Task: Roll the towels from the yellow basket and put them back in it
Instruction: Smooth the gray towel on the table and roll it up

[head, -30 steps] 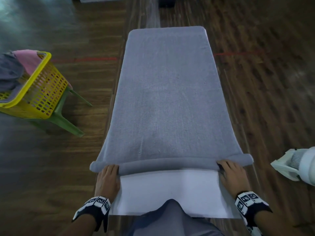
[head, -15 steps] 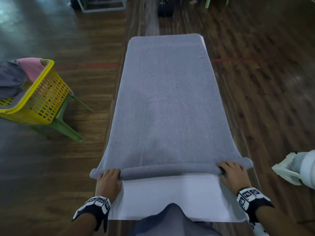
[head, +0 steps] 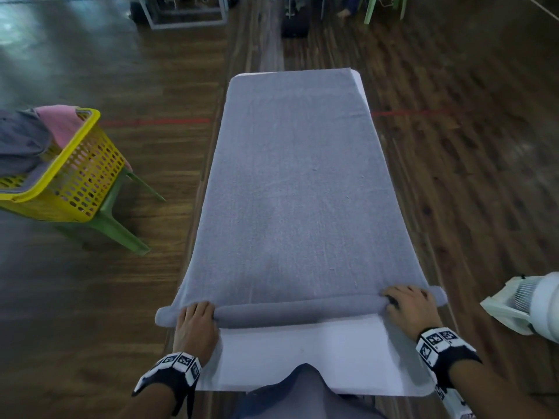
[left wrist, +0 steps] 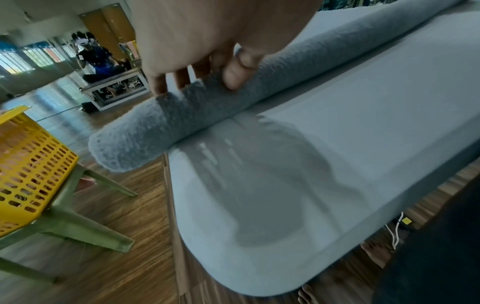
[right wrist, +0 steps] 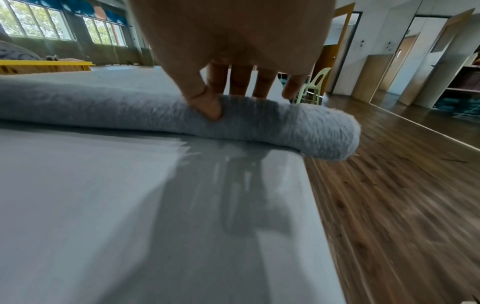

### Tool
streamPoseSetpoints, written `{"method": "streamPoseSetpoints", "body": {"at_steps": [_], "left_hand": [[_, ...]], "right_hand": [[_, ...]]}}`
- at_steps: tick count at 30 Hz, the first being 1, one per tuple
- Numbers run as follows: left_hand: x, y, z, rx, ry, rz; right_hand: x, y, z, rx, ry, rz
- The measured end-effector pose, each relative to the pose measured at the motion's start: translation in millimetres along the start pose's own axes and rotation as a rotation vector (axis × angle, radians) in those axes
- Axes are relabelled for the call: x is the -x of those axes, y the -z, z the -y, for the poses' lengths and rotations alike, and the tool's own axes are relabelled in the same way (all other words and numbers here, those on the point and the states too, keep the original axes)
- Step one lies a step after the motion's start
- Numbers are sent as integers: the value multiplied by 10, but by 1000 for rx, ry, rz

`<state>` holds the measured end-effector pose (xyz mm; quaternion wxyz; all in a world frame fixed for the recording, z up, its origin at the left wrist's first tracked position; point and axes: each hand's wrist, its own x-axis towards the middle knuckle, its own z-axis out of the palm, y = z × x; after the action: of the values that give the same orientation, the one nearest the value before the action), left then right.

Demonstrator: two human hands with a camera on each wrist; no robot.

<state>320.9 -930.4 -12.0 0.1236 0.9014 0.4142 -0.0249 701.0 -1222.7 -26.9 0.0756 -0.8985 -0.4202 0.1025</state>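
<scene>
A long grey towel (head: 296, 192) lies flat along the white table (head: 302, 358). Its near end is wound into a thin roll (head: 299, 309) that sticks out past both table edges. My left hand (head: 196, 322) holds the roll's left end (left wrist: 161, 127), fingers over the top and thumb (left wrist: 233, 78) pressing the near side. At the right end (right wrist: 311, 131) my right hand (head: 408, 303) holds it the same way, thumb (right wrist: 207, 107) dug into the pile. The yellow basket (head: 75, 176) at the left holds a grey towel (head: 21, 143) and a pink towel (head: 60, 122).
The basket sits on a green plastic stool (head: 121, 225) on the wooden floor, left of the table. A white fan (head: 526, 303) stands close to the table's right near corner. Furniture frames and a green chair (head: 384, 7) stand far beyond the table.
Both hands have stayed on the ends of the roll, which has turned slightly further up the towel. The head view has tilted up and shows more of the far floor.
</scene>
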Motion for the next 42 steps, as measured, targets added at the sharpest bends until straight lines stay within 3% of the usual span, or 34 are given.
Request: {"method": "streamPoseSetpoints", "body": {"at_steps": [2, 6, 8, 10, 14, 21, 27, 31, 34, 39, 42], "left_hand": [[7, -69, 6, 9, 15, -1], [180, -144, 18, 24, -93, 17], [228, -92, 11, 25, -75, 40], [181, -46, 5, 21, -45, 59], [82, -112, -11, -24, 5, -48], [127, -170, 34, 18, -67, 31], [25, -138, 1, 10, -58, 1], [54, -200, 42, 2, -48, 6], [68, -212, 34, -2, -52, -16], [36, -170, -2, 0, -57, -50], [47, -154, -11, 10, -56, -64]], "right_hand": [[-59, -19, -34, -35, 15, -71], [107, -189, -159, -18, 58, -14], [202, -182, -172, 0, 8, 45], [160, -90, -142, 31, -7, 15], [-33, -3, -101, 10, 33, -93], [74, -64, -159, 0, -56, 41], [-110, 20, -220, -25, -26, -101], [97, -91, -371, 0, 20, 9], [87, 5, -332, 74, -75, 38], [-116, 43, -273, 25, -16, -132], [18, -83, -255, 11, 21, -82]]}}
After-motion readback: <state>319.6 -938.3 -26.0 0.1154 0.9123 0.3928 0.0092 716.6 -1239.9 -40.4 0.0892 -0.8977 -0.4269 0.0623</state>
